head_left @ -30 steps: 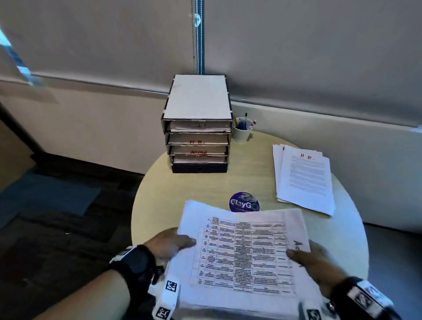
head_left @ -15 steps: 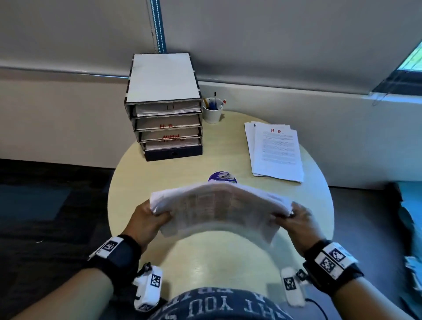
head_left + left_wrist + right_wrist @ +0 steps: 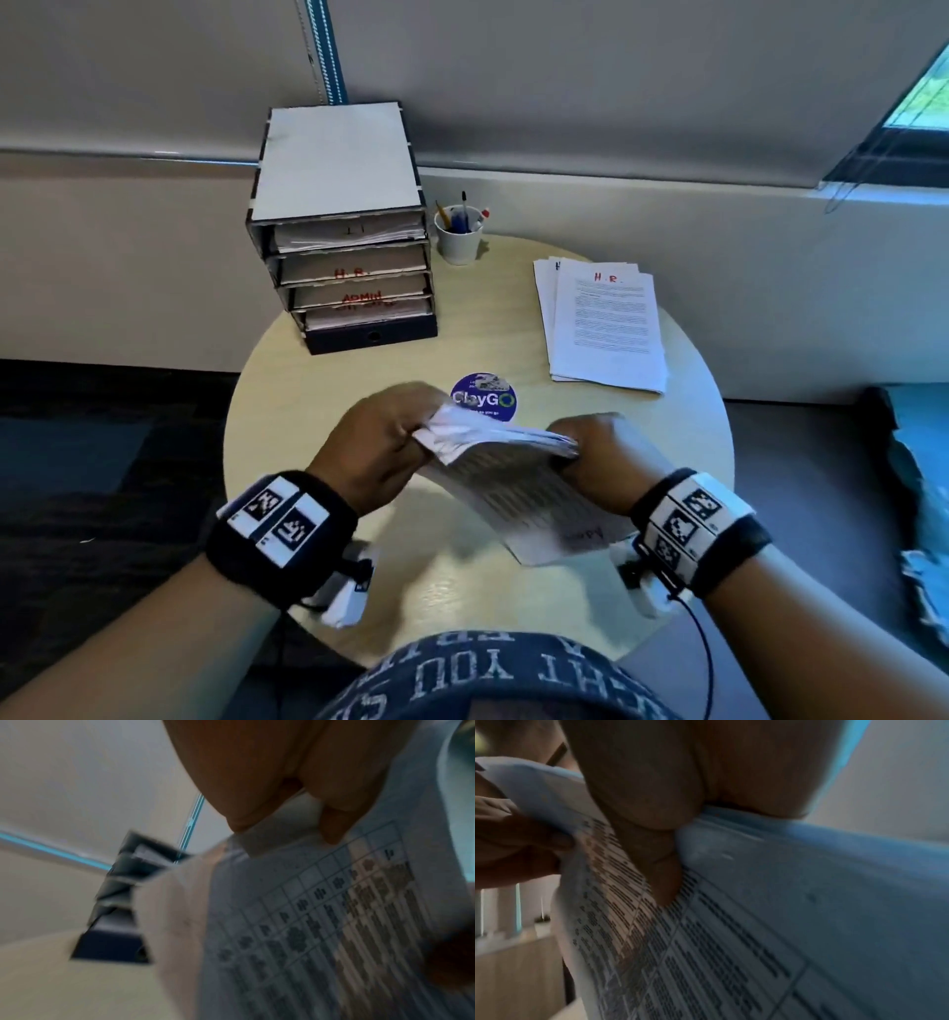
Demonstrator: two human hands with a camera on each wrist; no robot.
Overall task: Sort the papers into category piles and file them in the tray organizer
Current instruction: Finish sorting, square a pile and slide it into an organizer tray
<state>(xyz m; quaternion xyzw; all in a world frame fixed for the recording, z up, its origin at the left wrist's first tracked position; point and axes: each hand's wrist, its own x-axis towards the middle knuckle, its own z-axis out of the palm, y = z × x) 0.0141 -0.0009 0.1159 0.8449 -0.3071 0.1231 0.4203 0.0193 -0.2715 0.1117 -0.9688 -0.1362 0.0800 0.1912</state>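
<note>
Both hands hold a stack of printed table sheets (image 3: 506, 483) upright on its lower edge over the round table (image 3: 688, 462). My left hand (image 3: 382, 442) grips the stack's upper left corner, and my right hand (image 3: 598, 452) grips its upper right edge. The wrist views show the same sheets (image 3: 334, 923) (image 3: 706, 943) close up, with fingers (image 3: 331, 825) and a thumb (image 3: 664, 878) curled over them. A tray organizer (image 3: 341, 226) stands at the table's back left, its shelves marked "H.R." and "ADMIN". A second paper pile (image 3: 603, 324) headed "H.R." lies flat at the right.
A white cup of pens (image 3: 458, 231) stands beside the organizer. A round blue "ClayGO" sticker (image 3: 484, 397) lies at the table's middle, just beyond the held stack. A wall ledge runs behind the table. Dark carpet surrounds it.
The stack, flat in front of me a second ago, was lifted and turned up on edge. Both hands shifted to its top corners and drew closer together.
</note>
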